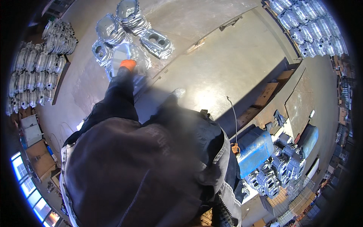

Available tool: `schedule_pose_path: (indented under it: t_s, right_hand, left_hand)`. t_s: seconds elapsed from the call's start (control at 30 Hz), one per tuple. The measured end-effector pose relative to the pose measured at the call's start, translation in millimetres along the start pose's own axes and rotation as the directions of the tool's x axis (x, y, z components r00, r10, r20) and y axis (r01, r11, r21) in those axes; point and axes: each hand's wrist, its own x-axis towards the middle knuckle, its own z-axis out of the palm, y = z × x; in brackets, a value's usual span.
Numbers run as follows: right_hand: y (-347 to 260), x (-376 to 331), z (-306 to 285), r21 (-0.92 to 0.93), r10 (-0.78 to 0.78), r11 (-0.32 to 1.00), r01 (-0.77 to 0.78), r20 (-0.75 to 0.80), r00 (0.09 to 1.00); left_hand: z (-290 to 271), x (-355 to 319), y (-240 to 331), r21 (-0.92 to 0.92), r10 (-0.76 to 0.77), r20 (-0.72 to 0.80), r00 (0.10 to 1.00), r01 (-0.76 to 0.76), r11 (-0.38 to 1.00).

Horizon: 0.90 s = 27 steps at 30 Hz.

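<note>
My left hand [128,64], in an orange glove at the end of a dark sleeve, reaches far out to the upper left. It is closed at the near edge of a silvery cast-metal housing [140,56], its fingertips hidden; the housing looks blurred. Around it on a broad, flat grey-brown surface stand several similar housings, among them a tall open one [110,29] and one with two round holes [156,42] lying apart on the right. My right hand is out of view.
Stacked castings stand at the left [36,73] and upper right [308,28]. On the right are a blue drum-like container [255,149], a bendy stalk [235,117], dark gloves [280,118], more castings [270,178] and a wire basket [298,195]. A shoe [179,92] shows beyond my body.
</note>
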Motion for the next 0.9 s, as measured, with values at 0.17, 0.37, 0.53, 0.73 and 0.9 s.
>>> schedule_pose_path:
  t_s: [0.17, 0.37, 0.53, 0.73, 0.9]
  right_hand:
    - [-24, 17, 66, 0.007, 0.055, 0.998, -0.055, -0.049, 0.997]
    - [-41, 16, 121, 0.039, 0.077, 0.997, -0.073, -0.094, 0.993]
    - [-47, -5, 148, 0.138, -0.010, 0.990, 0.026, -0.112, 0.994]
    - [-26, -42, 133, 0.376, -0.132, 0.904, 0.203, -0.207, 0.969]
    - [17, -75, 120, 0.591, -0.202, 0.723, 0.358, -0.314, 0.928]
  left_hand:
    - [45, 76, -55, -0.326, -0.415, 0.106, 0.904, 0.425, 0.844]
    - [113, 142, -36, -0.403, -0.488, -0.077, 0.869, 0.421, 0.813]
    - [133, 166, -64, -0.193, -0.130, -0.057, 0.990, 0.117, 0.974]
    - [11, 145, 2, -0.270, -0.668, -0.184, 0.721, 0.616, 0.740]
    - [-42, 131, 114, -0.542, -0.302, -0.456, 0.837, 0.008, 0.840]
